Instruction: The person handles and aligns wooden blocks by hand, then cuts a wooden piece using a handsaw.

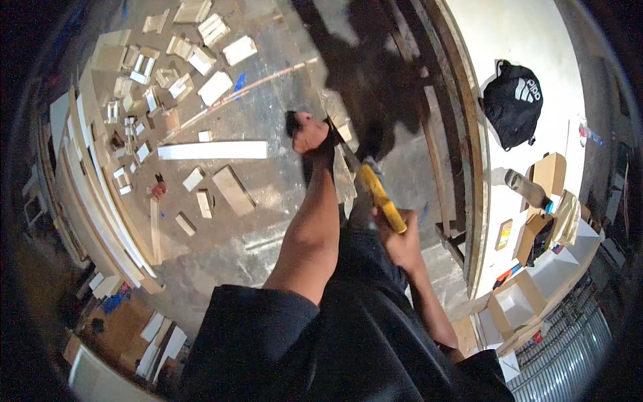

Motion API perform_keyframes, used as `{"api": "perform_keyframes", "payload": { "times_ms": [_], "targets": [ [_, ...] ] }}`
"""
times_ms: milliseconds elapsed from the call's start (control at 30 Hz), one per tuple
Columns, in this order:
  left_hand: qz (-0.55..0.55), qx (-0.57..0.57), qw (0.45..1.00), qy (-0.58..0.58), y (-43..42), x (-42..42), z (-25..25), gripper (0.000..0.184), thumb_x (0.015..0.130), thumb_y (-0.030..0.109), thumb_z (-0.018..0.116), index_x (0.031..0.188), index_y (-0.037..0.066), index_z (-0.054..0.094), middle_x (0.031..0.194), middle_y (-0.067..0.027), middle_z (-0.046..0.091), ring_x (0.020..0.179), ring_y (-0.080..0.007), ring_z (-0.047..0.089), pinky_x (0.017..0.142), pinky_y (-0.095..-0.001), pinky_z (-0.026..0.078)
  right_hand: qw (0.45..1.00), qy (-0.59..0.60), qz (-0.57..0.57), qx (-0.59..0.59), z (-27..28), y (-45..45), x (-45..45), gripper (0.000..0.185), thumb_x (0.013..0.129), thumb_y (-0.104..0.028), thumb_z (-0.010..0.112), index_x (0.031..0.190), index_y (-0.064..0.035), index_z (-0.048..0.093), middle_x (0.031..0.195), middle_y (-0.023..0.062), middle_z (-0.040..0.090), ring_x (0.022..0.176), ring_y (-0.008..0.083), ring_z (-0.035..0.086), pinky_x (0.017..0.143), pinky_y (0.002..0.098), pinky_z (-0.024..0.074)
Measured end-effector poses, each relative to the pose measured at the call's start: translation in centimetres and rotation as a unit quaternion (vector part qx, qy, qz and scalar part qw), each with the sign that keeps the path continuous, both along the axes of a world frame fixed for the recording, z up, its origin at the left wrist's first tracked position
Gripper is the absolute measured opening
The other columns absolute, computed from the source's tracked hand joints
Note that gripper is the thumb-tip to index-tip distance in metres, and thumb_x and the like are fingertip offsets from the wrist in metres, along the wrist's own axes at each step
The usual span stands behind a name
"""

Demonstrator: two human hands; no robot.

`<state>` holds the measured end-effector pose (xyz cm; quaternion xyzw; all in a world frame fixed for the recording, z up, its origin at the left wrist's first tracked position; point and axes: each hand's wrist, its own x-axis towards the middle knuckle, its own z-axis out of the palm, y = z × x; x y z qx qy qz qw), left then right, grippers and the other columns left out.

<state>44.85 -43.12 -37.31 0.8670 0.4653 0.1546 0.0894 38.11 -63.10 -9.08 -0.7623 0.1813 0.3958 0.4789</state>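
The yellow-handled tool (376, 189) sits in the middle of the scene, slanting from the person's right hand (400, 242) toward the left hand (311, 135) at the far end. It looks like a handsaw, its narrow dark blade (347, 153) reaching close beside the left wrist; whether they touch, I can't tell.

The right hand is closed about the near end of the yellow handle, though I can't make out each finger. The left hand's fingers look curled, with something dark (293, 123) against them; blur hides whether they pinch anything.

I'd judge the tool light enough for one hand, the handle hard and stiff, the blade thin, a little springy and likely sharp. The safe hold is the yellow part, fingers wrapped fully round it and clear of the metal; sweat or dust could make it slip.

On the floor to the left lie a long white board (212, 150) and scattered wood blocks (216, 88). On the table (462, 17) to the right are a black bag (512, 107) and a bottle (526, 189).
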Motion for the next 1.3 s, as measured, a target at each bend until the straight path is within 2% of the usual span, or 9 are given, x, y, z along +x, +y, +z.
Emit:
{"api": "perform_keyframes", "payload": {
  "times_ms": [33,67,233,300,733,833,900,1000,1300],
  "targets": [
    [0.0,-0.001,1.0,0.009,-0.3,-1.1,0.5,0.014,0.078,0.022,0.064,0.089,0.026,0.055,0.061,-0.0066,0.061,0.053,-0.0331,0.063,0.046,-0.048,0.046,0.999,0.023,0.028,0.012,0.4,-0.3,-0.1,0.034,0.093,-0.021,0.074,0.104,0.0031,0.053,0.092,0.0076,0.064,0.084,0.0124,0.059,0.077,0.0284,0.0485],
    [-0.012,0.0,1.0,-0.003,-0.5,-1.0,0.9,0.014,0.079,0.022,0.064,0.089,0.026,0.055,0.062,-0.0067,0.061,0.054,-0.0332,0.063,0.046,-0.0479,0.046,0.994,-0.111,0.009,-0.011,0.1,0.3,-1.6,0.025,0.094,-0.02,0.068,0.085,0.0034,0.068,0.068,0.0117,0.065,0.066,0.013,0.062,0.062,0.0344,0.0485],
    [-0.001,-0.037,0.999,0.027,-0.2,0.0,1.2,0.016,0.079,0.022,0.064,0.091,0.024,0.055,0.062,-0.0068,0.06,0.054,-0.0337,0.063,0.046,-0.0488,0.046,0.998,-0.05,0.029,-0.029,-0.6,1.5,-0.5,0.03,0.094,-0.024,0.068,0.083,0.004,0.067,0.066,0.0113,0.064,0.063,0.0135,0.059,0.061,0.0358,0.048],
    [0.015,-0.031,0.999,0.031,-0.2,0.9,1.3,0.016,0.078,0.021,0.063,0.091,0.025,0.054,0.061,-0.0065,0.058,0.052,-0.0329,0.062,0.045,-0.0487,0.046,0.997,-0.061,0.037,-0.018,-1.7,1.8,0.0,0.033,0.098,-0.025,0.067,0.08,0.0027,0.063,0.063,-0.0028,0.048,0.061,0.0079,0.043,0.054,0.0292,0.0359],
    [-0.022,-0.04,0.999,0.018,-0.1,0.0,0.4,0.017,0.082,0.02,0.062,0.098,0.02,0.054,0.064,-0.0101,0.06,0.056,-0.0341,0.063,0.05,-0.0491,0.048,0.98,-0.196,0.033,0.015,-0.8,2.2,-1.3,0.037,0.097,-0.03,0.068,0.082,0.0018,0.059,0.062,-0.003,0.046,0.059,0.0091,0.04,0.054,0.0281,0.0356],
    [-0.028,-0.056,0.998,0.021,0.2,0.1,1.7,0.019,0.082,0.019,0.063,0.099,0.018,0.054,0.065,-0.0111,0.06,0.058,-0.0332,0.064,0.051,-0.0476,0.049,0.988,-0.153,0.03,-0.015,1.7,0.7,-2.4,0.034,0.097,-0.028,0.067,0.083,0.0016,0.061,0.062,-0.0017,0.048,0.058,0.0106,0.045,0.054,0.0286,0.0369],
    [-0.013,-0.103,0.992,0.067,-0.2,0.2,2.8,0.019,0.082,0.019,0.064,0.099,0.016,0.055,0.066,-0.0115,0.06,0.059,-0.0327,0.064,0.051,-0.0467,0.05,0.927,-0.332,0.143,-0.099,3.1,-1.3,-2.9,0.025,0.097,-0.023,0.065,0.084,-0.002,0.066,0.062,0.0111,0.059,0.053,0.0265,0.058,0.054,0.0372,0.0442],
    [-0.023,-0.005,0.998,0.061,-0.1,-0.1,1.9,0.016,0.083,0.022,0.063,0.096,0.018,0.056,0.065,-0.0087,0.06,0.058,-0.0323,0.064,0.052,-0.0464,0.05,0.957,-0.268,0.055,-0.098,2.8,-2.7,-1.3,0.022,0.098,-0.023,0.064,0.089,-0.0035,0.067,0.069,0.012,0.063,0.061,0.0252,0.062,0.059,0.0368,0.0455],
    [-0.012,0.003,1.0,-0.013,-0.6,0.3,2.6,0.012,0.082,0.019,0.062,0.092,0.021,0.056,0.064,-0.01,0.062,0.058,-0.0354,0.064,0.051,-0.0498,0.047,0.983,-0.145,-0.065,0.09,-21.2,2.8,9.3,0.043,0.087,-0.04,0.079,0.092,0.0013,0.072,0.075,-0.0027,0.063,0.067,0.0061,0.051,0.059,0.0272,0.0431]
  ]
}}
